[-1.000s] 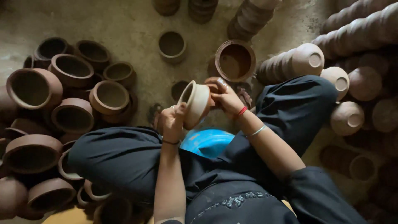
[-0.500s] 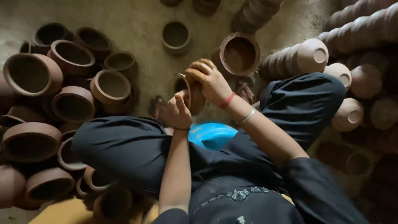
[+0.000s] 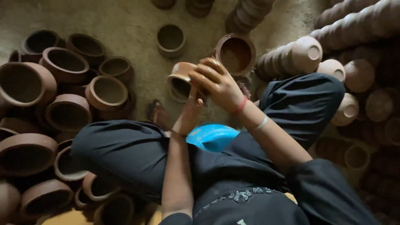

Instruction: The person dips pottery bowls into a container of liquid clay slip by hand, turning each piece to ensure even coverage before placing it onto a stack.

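Mid-handling: small brown clay pot [image 3: 182, 80] held above the lap, right hand [image 3: 216, 83] clasped over its side, left hand [image 3: 189, 112] propping it beneath. Open-mouthed brown clay pots [image 3: 68, 112] heaped left, stacked rows [image 3: 291, 56] right.

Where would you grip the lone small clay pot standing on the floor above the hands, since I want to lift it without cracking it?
Probably by the rim, from straight above. The small clay pot stands upright with its mouth open to the top and bare floor all round it, so fingers can go inside the mouth and a thumb outside the wall. Its rounded sides look harder to pinch.
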